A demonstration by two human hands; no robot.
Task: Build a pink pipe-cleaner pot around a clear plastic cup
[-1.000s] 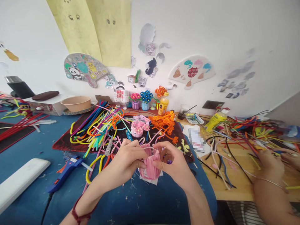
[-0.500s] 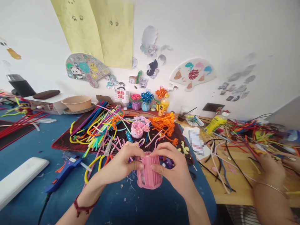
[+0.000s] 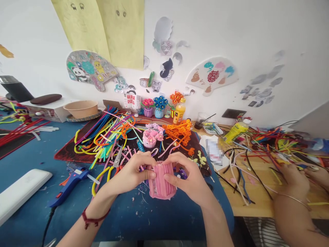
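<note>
Pink cup (image 3: pixel 164 187): up btwn both hands, over the blue surface (image 3: pixel 128 219), nr its front edge & closer to its R edge than its L. Can't tell if the base touches the surface.
Cup tilt: 1 sec ago you could look in at the top; now it's tipped, so the hole is hid & the long pink stripes face front. Vs ½ sec ago, abt the same pose.
L hand (image 3: pixel 141 171): pinches the cup's top L part, thumb on the front, fingers at the rim.
R hand (image 3: pixel 185 173): grips the top R part, thumb flat on the stripes, fingers bent over the rim.
Cup top: both hands meet here, so the busy spot looks to be the rim, & the striped side is easy to see.
Dark mat (image 3: pixel 68 151): just past the cup, w/ a small pink flower pot (image 3: pixel 149 140) & a heap of fuzzy sticks (image 3: pixel 110 137) on it.
Scissors (image 3: pixel 118 158): nr the mat's front edge, L of the cup.
Glue gun (image 3: pixel 70 185): on the blue surface, L of the scissors, not held.
Wood surface (image 3: pixel 264 202): past the blue surface's R edge; another person's hand (image 3: pixel 295 180) is over it.
</note>
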